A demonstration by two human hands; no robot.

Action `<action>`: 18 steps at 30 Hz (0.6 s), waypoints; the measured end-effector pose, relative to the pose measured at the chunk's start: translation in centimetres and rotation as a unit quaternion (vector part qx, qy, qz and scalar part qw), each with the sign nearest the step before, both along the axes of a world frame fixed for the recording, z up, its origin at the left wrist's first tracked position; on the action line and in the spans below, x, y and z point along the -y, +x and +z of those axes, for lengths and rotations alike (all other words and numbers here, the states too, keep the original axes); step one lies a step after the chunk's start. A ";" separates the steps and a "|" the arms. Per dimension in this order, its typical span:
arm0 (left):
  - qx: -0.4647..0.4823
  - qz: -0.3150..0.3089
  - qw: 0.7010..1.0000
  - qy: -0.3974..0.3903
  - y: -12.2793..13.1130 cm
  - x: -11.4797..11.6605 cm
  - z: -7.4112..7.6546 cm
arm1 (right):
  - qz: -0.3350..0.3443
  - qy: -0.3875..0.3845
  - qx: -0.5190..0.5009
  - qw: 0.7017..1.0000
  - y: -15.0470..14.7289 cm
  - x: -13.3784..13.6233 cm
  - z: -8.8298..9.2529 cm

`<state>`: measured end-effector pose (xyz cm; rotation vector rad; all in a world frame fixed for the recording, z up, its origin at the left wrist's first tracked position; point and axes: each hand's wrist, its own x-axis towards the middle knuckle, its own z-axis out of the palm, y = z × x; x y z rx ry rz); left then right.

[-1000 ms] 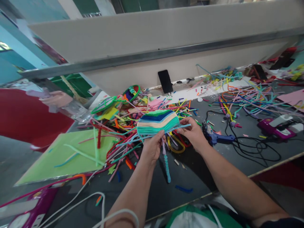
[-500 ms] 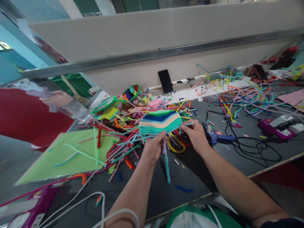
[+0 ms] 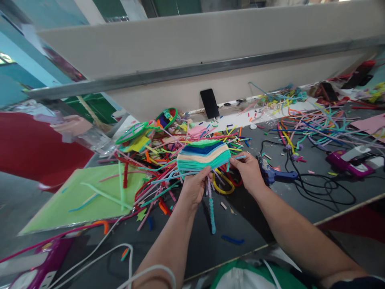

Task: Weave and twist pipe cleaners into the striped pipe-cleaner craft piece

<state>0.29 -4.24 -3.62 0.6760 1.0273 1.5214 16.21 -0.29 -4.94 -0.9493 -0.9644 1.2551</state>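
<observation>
A striped panel of pipe cleaners (image 3: 204, 155), with green, blue, cream and turquoise rows, is held above the table. My left hand (image 3: 195, 186) is closed on its lower edge, thumb on the front. At the panel's right end, my right hand (image 3: 248, 170) pinches a light blue pipe cleaner (image 3: 241, 157) that runs along the bottom row. Below the left hand, a twisted turquoise stem (image 3: 212, 216) points down. Yellow-handled scissors (image 3: 224, 182) lie behind the hands, partly hidden.
Loose pipe cleaners (image 3: 159, 160) are heaped behind and left of the panel. A blue glue gun (image 3: 278, 175) and black cable lie right. A black phone (image 3: 209, 103) leans on the back board. Green sheets (image 3: 75, 192) lie left; purple power strips (image 3: 350, 164) sit at both sides.
Almost nothing differs. The panel has shifted very slightly right, and the light blue pipe cleaner's end shows at the right hand in both frames.
</observation>
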 end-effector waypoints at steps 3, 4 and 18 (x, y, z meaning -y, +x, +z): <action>-0.004 -0.006 1.000 0.005 -0.1 0.0 -0.1 | 0.009 0.003 -0.003 1.000 0.1 0.1 0.1; -0.005 -0.010 1.000 0.006 -0.1 0.0 -0.1 | 0.011 0.000 -0.006 1.000 0.1 0.1 0.1; 0.008 -0.031 0.999 0.012 -0.2 0.2 -0.1 | 0.035 -0.025 -0.067 0.997 0.1 0.0 -0.2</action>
